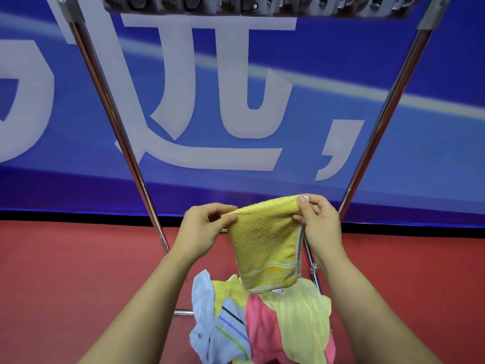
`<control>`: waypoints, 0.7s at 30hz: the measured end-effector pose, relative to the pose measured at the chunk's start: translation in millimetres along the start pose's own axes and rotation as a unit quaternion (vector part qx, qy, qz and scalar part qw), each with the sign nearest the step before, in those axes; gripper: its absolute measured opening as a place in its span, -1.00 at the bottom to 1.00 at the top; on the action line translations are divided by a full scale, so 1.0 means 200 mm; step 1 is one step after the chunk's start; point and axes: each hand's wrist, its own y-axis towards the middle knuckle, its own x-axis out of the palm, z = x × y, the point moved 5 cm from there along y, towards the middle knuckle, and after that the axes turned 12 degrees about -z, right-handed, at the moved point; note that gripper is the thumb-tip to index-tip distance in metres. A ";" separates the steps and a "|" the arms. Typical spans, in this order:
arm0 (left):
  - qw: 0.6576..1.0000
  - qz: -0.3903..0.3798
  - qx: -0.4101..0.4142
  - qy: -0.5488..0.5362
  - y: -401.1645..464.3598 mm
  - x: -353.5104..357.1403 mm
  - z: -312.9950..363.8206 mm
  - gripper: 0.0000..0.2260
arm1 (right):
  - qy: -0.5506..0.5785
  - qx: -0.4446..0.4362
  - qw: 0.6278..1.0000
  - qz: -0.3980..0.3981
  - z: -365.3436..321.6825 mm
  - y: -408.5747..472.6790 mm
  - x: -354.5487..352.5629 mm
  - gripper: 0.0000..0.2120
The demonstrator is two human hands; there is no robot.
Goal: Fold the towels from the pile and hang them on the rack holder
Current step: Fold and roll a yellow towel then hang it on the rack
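A yellow towel [265, 243], folded over, hangs in the air between my hands. My left hand [207, 227] pinches its upper left corner and my right hand [317, 222] pinches its upper right corner, where a white hem shows. Below it lies the pile of towels [262, 324]: a light blue striped one, a pink one and pale yellow ones. The metal rack [115, 122] stands in front of me, its two slanted legs running up to a top frame [252, 6] at the upper edge of the view.
A blue banner with large white characters [236, 101] fills the background behind the rack. Red carpet [78, 271] covers the floor. A low crossbar of the rack [183, 313] lies beside the pile.
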 end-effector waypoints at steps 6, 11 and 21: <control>0.976 -0.086 0.049 0.194 -0.02 0.07 0.09 -0.68 | -0.005 0.015 1.000 0.020 0.05 0.02 -0.04 -0.94; 0.914 -0.234 0.099 0.317 -0.06 0.22 0.17 -0.46 | -0.032 0.020 0.999 0.020 0.07 0.01 -0.06 -0.93; 0.899 -0.342 -0.027 0.272 -0.06 0.35 0.09 -0.40 | -0.100 0.034 0.993 -0.045 0.09 0.00 -0.02 -0.91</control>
